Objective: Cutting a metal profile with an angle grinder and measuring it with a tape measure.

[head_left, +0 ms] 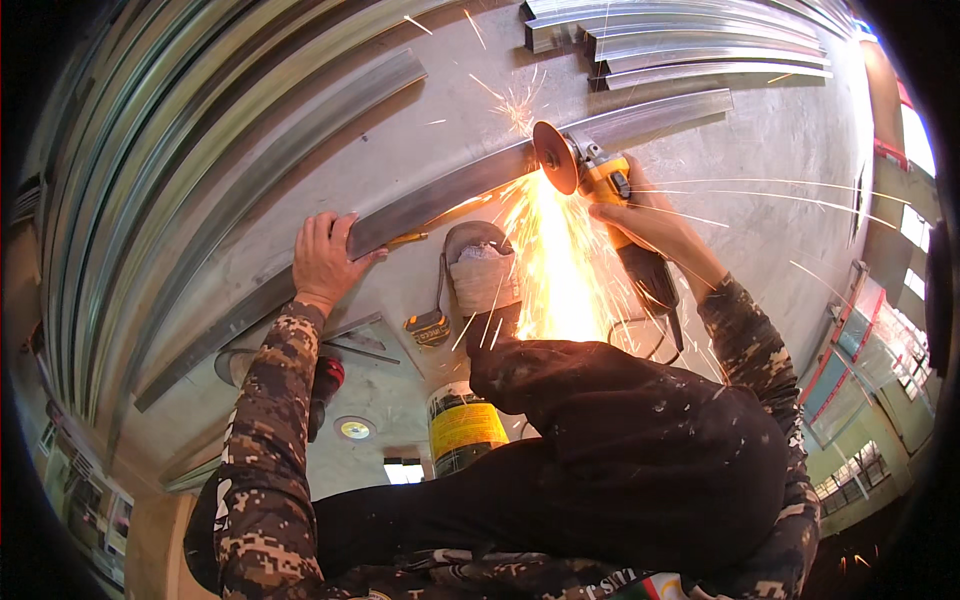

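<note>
— Steel, is it, that long bar [430, 200] under the disc?

— Grey metal, at least. The bar lies on the concrete floor [770, 150], its long axis running from the lower left up to the upper right, bent by the lens. The yellow angle grinder [610, 185] meets it past its middle, toward the upper right end, the orange disc [553, 157] standing on edge across the bar.

— And the hands?

— The right hand [640, 215] is wrapped tight round the grinder's body just below the bar, wrist bent, forearm in a camouflage sleeve coming up from the lower right. The left hand [325, 258] lies left of the disc along the bar, fingers curled over the bar's upper edge, thumb on the near side, pressing it down; that forearm rises nearly straight from below.

— Sparks?

— A bright sheet [550, 270] pours from the bar toward the person, past a pale shoe [482, 270] planted just below the bar.

— Anything else near it?

— More metal sections [690, 45] above the bar's right end, and a yellow-labelled can [462, 428] well below it.
</note>
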A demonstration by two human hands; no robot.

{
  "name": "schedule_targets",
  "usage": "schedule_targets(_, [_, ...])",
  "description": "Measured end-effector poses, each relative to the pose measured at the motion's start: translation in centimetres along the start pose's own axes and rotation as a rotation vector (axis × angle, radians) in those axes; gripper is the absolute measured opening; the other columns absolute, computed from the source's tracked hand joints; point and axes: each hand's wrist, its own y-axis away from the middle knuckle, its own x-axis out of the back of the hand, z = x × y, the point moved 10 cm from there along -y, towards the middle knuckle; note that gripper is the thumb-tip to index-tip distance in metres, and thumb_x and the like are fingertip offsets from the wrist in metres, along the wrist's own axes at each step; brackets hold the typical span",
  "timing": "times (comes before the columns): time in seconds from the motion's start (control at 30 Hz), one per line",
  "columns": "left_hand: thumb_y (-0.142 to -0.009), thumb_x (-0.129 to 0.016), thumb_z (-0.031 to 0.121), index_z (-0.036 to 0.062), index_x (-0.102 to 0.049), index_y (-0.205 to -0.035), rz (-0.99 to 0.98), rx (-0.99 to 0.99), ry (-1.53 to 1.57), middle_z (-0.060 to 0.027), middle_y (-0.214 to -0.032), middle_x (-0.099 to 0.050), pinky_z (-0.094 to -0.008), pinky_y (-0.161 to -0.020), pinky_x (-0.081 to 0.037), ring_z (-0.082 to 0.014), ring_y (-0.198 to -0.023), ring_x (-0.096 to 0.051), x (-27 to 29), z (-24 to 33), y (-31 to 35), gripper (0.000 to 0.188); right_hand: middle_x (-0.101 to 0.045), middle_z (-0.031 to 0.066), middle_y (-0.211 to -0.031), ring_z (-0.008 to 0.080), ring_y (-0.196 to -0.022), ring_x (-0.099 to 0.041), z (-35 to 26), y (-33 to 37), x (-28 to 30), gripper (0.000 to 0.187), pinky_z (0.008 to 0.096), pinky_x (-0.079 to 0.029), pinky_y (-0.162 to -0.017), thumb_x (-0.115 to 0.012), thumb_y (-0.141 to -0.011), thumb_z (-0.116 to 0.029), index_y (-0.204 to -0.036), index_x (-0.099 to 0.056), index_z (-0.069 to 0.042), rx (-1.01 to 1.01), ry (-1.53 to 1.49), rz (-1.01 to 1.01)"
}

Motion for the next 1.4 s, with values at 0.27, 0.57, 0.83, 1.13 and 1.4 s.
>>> schedule_targets(0.27, [-0.075, -0.073, 0.065, 0.0136, -0.060, -0.117, 0.007, -0.002, -0.013, -0.0076, -0.103, -0.053, -0.0427, -0.081, -0.048, -0.0289, -0.094, -0.054, -0.1, -0.2, 0.2, 0.068, -0.063, 0.0268, -0.122, 0.0383, -0.113, -0.063, -0.2, 0.7, 0.4, 0.100, 0.0423, -0.049, -0.095, -0.077, -0.077, -0.036, -0.153, -0.022, 0.001, -0.105, 0.170, 0.017])
schedule_targets(0.57, [-0.074, -0.074, 0.064, 0.0130, -0.060, -0.117, 0.004, -0.004, 0.021, -0.0079, -0.103, -0.053, -0.0433, -0.082, -0.048, -0.0292, -0.093, -0.054, 0.0, -0.1, 0.1, 0.068, -0.061, 0.0177, -0.121, 0.0237, -0.105, -0.063, -1.5, 0.4, 0.5, 0.096, 0.0336, -0.050, -0.090, -0.077, -0.083, -0.027, -0.156, -0.020, -0.001, -0.084, 0.196, 0.041])
schedule_targets(0.83, [-0.074, -0.075, 0.064, 0.0124, -0.060, -0.118, 0.021, -0.009, 0.008, -0.0079, -0.104, -0.053, -0.0436, -0.083, -0.048, -0.0292, -0.095, -0.055, 0.2, 0.4, -0.2, 0.069, -0.062, 0.0256, -0.122, 0.0333, -0.110, -0.064, -0.3, 0.2, 0.9, 0.095, 0.0401, -0.049, -0.094, -0.077, -0.079, -0.034, -0.149, -0.026, 0.004, 0.032, 0.117, 0.041])
schedule_targets(1.13, [-0.073, -0.074, 0.065, 0.0118, -0.061, -0.116, 0.004, -0.010, -0.004, -0.0080, -0.103, -0.054, -0.0440, -0.081, -0.049, -0.0297, -0.093, -0.055, 0.3, -0.3, 0.3, 0.069, -0.060, 0.0170, -0.123, 0.0243, -0.108, -0.062, -3.0, 0.8, 0.1, 0.098, 0.0327, -0.049, -0.093, -0.078, -0.083, -0.028, -0.155, -0.020, 0.001, -0.118, 0.149, 0.004])
schedule_targets(1.4, [-0.074, -0.074, 0.064, 0.0124, -0.060, -0.117, 0.027, -0.019, 0.009, -0.0081, -0.103, -0.054, -0.0440, -0.080, -0.048, -0.0297, -0.093, -0.055, 0.3, 0.1, 0.0, 0.068, -0.060, 0.0131, -0.119, 0.0209, -0.105, -0.061, 0.3, -0.8, 0.3, 0.079, 0.0321, -0.049, -0.091, -0.077, -0.083, -0.021, -0.147, -0.032, -0.004, -0.028, 0.118, 0.051])
